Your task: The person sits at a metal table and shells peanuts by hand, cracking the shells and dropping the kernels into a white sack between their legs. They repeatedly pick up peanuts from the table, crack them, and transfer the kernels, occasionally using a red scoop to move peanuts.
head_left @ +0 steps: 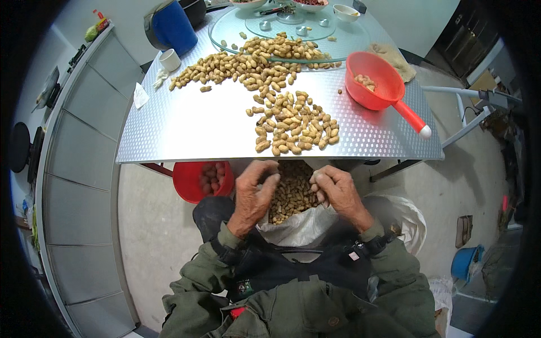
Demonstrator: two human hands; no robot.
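Hands (340,190) partly hide peanuts (294,194) in a white sack (301,228).

Pale wall (417,22), long grey cabinets (81,146) at left, light floor (149,236), perhaps a dark door (470,36) upper right

L grip (256,192), R grip (339,190) over wht sack (301,226) w/ peanuts, peanut pile (296,123) on tbl (186,129)

No lettering, number or sign can be read. On the person's side of the white sack (298,228), the dark lap cloth (276,270) bears a small green-and-white mark (244,286), perhaps a printed label, too blurred to make out.
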